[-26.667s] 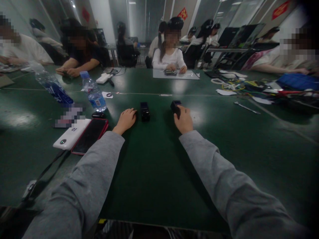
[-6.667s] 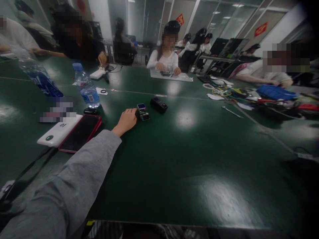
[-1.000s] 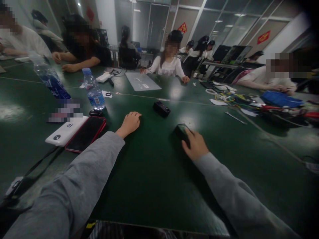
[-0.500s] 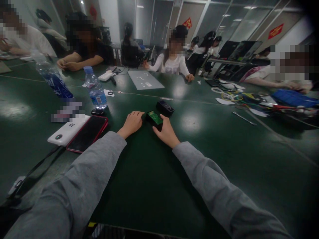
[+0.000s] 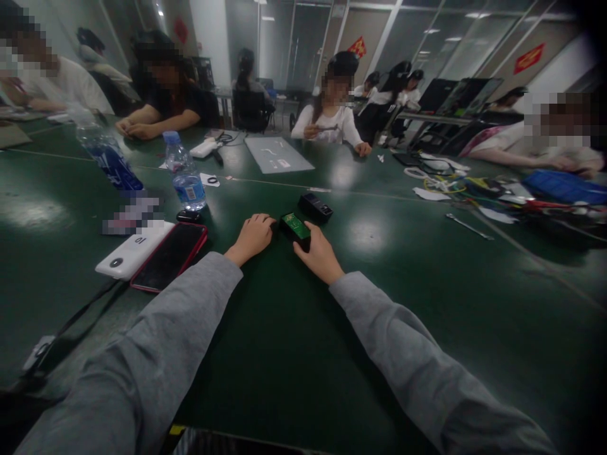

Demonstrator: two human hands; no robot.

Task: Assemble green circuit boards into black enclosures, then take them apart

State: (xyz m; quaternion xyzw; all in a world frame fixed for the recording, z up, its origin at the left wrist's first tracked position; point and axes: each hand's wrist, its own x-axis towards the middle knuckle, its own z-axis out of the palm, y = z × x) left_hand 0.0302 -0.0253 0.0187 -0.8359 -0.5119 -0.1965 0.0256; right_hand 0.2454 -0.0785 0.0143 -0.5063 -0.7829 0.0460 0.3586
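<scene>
A small module with a green circuit board on top (image 5: 294, 225) lies on the dark green table (image 5: 294, 354) between my two hands. My right hand (image 5: 318, 256) grips its near right side with curled fingers. My left hand (image 5: 251, 236) rests on the table just left of it, fingers curled under, fingertips almost touching the module; whether they hold anything is hidden. A black rectangular casing (image 5: 315, 207) lies just beyond the module, untouched. Both my arms wear grey sleeves.
To the left lie a red-cased phone (image 5: 169, 256), a white power bank (image 5: 129, 258) and a water bottle (image 5: 186, 172). A grey mat (image 5: 279, 155) lies farther back; wires, tools and a blue box (image 5: 564, 186) are at right. Several people sit around the table.
My right hand brought the module from the right in to my left hand and has kept hold of it. The left hand has stayed put. The person opposite raised both hands.
</scene>
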